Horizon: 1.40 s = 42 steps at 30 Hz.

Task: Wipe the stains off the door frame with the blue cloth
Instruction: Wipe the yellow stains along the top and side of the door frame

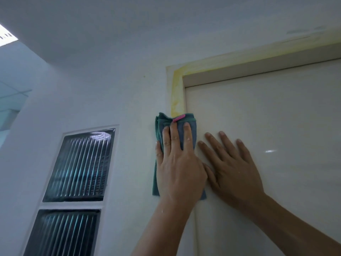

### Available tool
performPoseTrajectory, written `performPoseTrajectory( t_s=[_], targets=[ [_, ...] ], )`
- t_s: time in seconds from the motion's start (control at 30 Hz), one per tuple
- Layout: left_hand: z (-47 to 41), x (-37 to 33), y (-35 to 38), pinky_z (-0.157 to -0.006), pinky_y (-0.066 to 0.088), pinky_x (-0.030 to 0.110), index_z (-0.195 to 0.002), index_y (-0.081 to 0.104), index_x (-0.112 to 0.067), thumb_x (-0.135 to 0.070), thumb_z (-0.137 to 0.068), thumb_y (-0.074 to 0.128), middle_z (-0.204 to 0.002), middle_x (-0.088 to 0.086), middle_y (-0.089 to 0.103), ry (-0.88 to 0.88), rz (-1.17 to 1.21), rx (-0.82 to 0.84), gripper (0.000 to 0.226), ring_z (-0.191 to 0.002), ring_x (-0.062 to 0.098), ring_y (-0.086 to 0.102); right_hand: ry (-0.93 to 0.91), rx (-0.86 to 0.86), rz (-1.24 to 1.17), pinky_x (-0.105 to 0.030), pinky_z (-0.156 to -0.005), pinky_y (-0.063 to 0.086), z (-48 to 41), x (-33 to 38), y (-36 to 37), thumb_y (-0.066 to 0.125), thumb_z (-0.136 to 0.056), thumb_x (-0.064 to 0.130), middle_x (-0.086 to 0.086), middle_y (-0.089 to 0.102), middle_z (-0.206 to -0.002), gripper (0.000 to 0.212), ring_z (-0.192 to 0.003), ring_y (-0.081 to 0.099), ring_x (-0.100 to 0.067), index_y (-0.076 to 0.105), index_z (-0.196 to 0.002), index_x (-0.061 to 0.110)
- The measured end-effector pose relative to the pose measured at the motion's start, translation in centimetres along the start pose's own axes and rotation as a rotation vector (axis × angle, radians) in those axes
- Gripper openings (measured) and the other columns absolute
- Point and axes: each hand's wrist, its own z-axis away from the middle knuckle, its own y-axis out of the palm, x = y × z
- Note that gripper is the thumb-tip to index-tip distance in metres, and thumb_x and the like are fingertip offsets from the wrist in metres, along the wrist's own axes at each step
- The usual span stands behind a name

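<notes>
A cream door frame runs up the left side of a closed door and across its top, with yellow stains along its face. A folded blue cloth with a pink tag lies flat against the frame's left upright, just below the stained stretch. My left hand presses the cloth to the frame, fingers spread upward over it. My right hand rests flat with fingers apart on the door panel, right beside the left hand and holding nothing.
A white wall lies left of the frame. Two dark ribbed glass blocks are set into it at lower left. The ceiling and a light panel show at upper left.
</notes>
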Motion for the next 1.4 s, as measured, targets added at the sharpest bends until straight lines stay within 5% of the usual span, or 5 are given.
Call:
performPoseTrajectory(
  t_s=[0.2,0.4,0.53,1.4],
  targets=[
    [3.2,0.5,1.2,-0.113,0.026,0.051,-0.153,0.02,-0.017,-0.033,-0.084,0.028,-0.158,0.011,0.025,0.029,-0.029,-0.061,0.071,-0.145,0.032,0.024,-0.009,0.002,0.003,-0.054,-0.121,0.018,0.0,-0.1,0.3,0.017,-0.101,0.056,0.001,0.024,-0.165,0.063,-0.154,0.015,-0.025,0.028,-0.156,0.028],
    [-0.6,0.1,0.1,-0.117,0.013,0.048,-0.155,0.008,-0.021,-0.035,-0.082,0.02,-0.162,0.009,0.009,0.026,-0.023,-0.03,0.075,-0.149,0.029,0.009,-0.03,0.004,0.009,-0.053,-0.118,0.018,-0.4,-0.6,-0.4,0.013,-0.101,0.058,0.001,0.03,-0.163,0.064,-0.153,0.021,-0.026,0.037,-0.153,0.03],
    [-4.5,-0.1,-0.3,-0.12,0.001,0.046,-0.153,-0.01,-0.025,-0.033,-0.093,0.033,-0.163,0.005,-0.011,0.023,-0.029,-0.001,0.075,-0.149,0.024,-0.01,-0.038,-0.004,-0.022,-0.055,-0.118,0.023,-0.3,-0.8,-0.6,0.011,-0.101,0.058,0.003,0.031,-0.162,0.063,-0.153,0.021,-0.025,0.038,-0.152,0.032],
    [-7.2,-0.5,-1.0,-0.121,-0.001,0.047,-0.153,-0.011,-0.02,-0.032,-0.084,0.044,-0.163,0.006,-0.01,-0.013,0.01,-0.046,0.089,-0.149,0.025,-0.012,-0.016,-0.059,-0.009,-0.054,-0.119,0.02,-2.5,-2.5,-0.1,0.021,-0.1,0.061,0.007,0.026,-0.164,0.06,-0.154,0.017,-0.022,0.034,-0.153,0.035]
  ],
)
